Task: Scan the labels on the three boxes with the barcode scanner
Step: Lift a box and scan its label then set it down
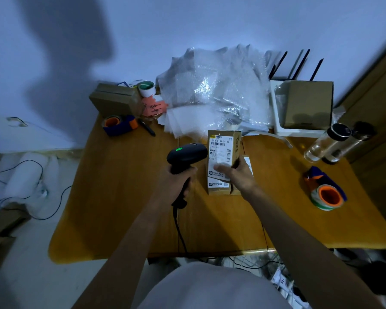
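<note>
Your left hand is wrapped tight around the grip of the scanner, a black pistol-shaped unit with a rounded head and a green light glowing on top; its nose points right, toward the label, and its black cable runs back off the near edge of the table. Your right hand is closed on the top box, thumb lying across the lower part of the label and fingers curled behind the right side. That box is plain brown cardboard, narrow and long, with its far end raised so the face tilts up toward you. The white label covers most of its face: a yellow mark at the top, a line of bold black characters, a barcode beneath, a smaller barcode running down the right side, and fine print too blurred to read. Handwritten digits run along the brown right edge. Under it, a second box lies flat on the table with the near end of its own white label showing, and just beside it on the right a third box shows only a sliver past your wrist. All three sit together near the middle of the table, in front of a heap of bubble wrap.
</note>
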Demonstrator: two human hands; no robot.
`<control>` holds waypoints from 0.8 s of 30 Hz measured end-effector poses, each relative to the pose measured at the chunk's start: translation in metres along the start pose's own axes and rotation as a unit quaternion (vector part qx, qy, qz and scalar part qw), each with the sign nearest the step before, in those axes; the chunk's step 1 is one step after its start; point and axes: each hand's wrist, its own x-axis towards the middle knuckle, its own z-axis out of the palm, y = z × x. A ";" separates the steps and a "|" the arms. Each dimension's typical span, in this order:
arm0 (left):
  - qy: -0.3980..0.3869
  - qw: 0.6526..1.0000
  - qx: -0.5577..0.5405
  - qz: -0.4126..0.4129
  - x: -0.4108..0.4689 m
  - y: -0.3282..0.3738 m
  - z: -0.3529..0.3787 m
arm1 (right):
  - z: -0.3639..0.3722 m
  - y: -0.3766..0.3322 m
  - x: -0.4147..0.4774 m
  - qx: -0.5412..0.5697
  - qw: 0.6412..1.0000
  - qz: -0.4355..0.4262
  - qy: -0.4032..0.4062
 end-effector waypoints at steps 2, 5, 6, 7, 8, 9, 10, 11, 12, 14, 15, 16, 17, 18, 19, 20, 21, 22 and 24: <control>-0.005 1.000 -0.002 -0.001 0.000 -0.001 -0.002 | 0.000 0.001 0.001 0.002 1.000 0.004 0.002; -0.003 1.000 -0.006 -0.010 0.000 -0.003 -0.003 | 0.000 0.006 0.001 -0.004 1.000 0.009 -0.004; -0.002 1.000 -0.004 -0.011 0.000 -0.004 -0.003 | 0.001 0.007 0.001 -0.006 1.000 0.011 -0.004; -0.002 1.000 -0.002 -0.011 -0.001 -0.005 -0.004 | 0.001 0.007 0.001 -0.005 1.000 0.011 -0.003; -0.002 1.000 0.001 -0.009 0.000 -0.004 -0.004 | 0.002 0.007 0.001 -0.004 1.000 0.011 -0.003; -0.002 1.000 0.004 -0.007 0.000 -0.004 -0.005 | 0.003 0.007 0.001 -0.003 1.000 0.010 -0.002; -0.004 1.000 0.008 -0.005 0.000 -0.004 -0.005 | 0.003 0.007 0.001 -0.004 1.000 0.010 -0.002; -0.007 1.000 0.013 -0.003 -0.001 -0.003 -0.005 | 0.003 0.008 0.001 -0.005 1.000 0.010 -0.003; -0.009 1.000 0.017 -0.001 -0.001 -0.002 -0.005 | 0.002 0.008 0.001 -0.005 1.000 0.010 -0.004; -0.007 1.000 0.022 0.001 -0.002 -0.003 -0.004 | 0.002 0.009 0.001 -0.004 1.000 0.008 -0.004; -0.005 1.000 0.023 0.000 -0.002 -0.003 -0.004 | 0.002 0.009 0.001 -0.004 1.000 0.006 -0.002; -0.003 1.000 0.024 -0.001 -0.002 -0.004 -0.004 | 0.003 0.009 0.000 -0.004 1.000 0.004 0.000; -0.003 1.000 0.025 0.000 -0.002 -0.004 -0.004 | 0.002 0.010 0.000 -0.003 1.000 0.004 0.001; -0.004 1.000 0.026 0.001 -0.002 -0.005 -0.004 | 0.002 0.010 0.000 -0.003 1.000 0.006 0.002; -0.005 1.000 0.025 0.003 -0.002 -0.005 -0.004 | 0.002 0.012 0.000 -0.006 1.000 0.009 0.003; -0.004 1.000 0.025 0.001 -0.003 -0.005 -0.004 | 0.002 0.013 0.000 -0.011 1.000 0.010 0.004; 0.000 1.000 0.026 -0.003 -0.003 -0.006 -0.004 | 0.002 0.014 0.000 -0.017 1.000 0.011 0.005; 0.002 1.000 0.028 -0.007 -0.003 -0.006 -0.004 | 0.002 0.015 0.000 -0.019 1.000 0.013 0.006; -0.002 0.999 0.032 -0.006 -0.003 -0.007 -0.004 | 0.001 0.015 0.000 -0.013 1.000 0.014 0.009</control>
